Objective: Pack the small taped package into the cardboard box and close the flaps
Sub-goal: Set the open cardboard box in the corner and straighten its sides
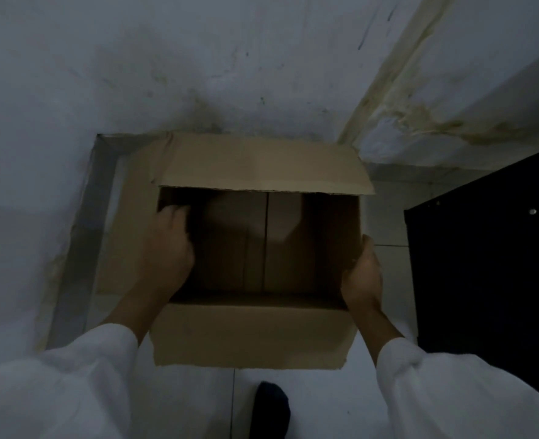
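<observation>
A brown cardboard box [249, 334] stands open on the floor below me. Its far flap [262, 163] tilts up and back, its near flap hangs toward me, and its left flap [129, 223] lies spread outward. Deep inside shows a blurred, lighter brown patch [255, 217]; I cannot tell whether it is the small taped package. My left hand [170, 245] rests over the box's left rim, fingers curled at the edge. My right hand [361, 274] clasps the right wall from outside, thumb on the rim.
A stained pale wall [198, 74] rises just behind the box. A grey frame strip [81, 242] runs along the left. A black cabinet [490, 280] stands close on the right. A dark foot [269, 407] is on the tiled floor under the near flap.
</observation>
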